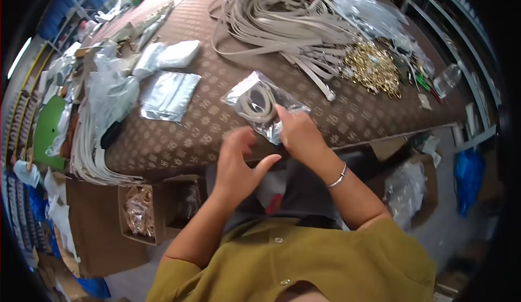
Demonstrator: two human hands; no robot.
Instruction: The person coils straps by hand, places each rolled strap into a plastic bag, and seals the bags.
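A clear plastic bag [239, 93] lies on the brown patterned table in front of me, with a coiled light-grey strap [256, 102] inside. My right hand [302, 134], with a silver bracelet at the wrist, grips the bag's near right side; its index finger reaches to the coil's edge, and the other fingers are partly hidden. Just left of the bag's near corner is my left hand [237, 163], its thumb stretched out away from the fingers. It holds nothing, and its fingertips are slightly blurred. To the left lies a stack of flat plastic bags [170, 96].
Long grey straps [271, 25] are heaped at the back, beside a pile of gold-coloured metal pieces [373, 69]. A clear bottle [448, 80] lies at the right edge. More straps [89, 155] hang over the left edge. Below the table stands a cardboard box [157, 237].
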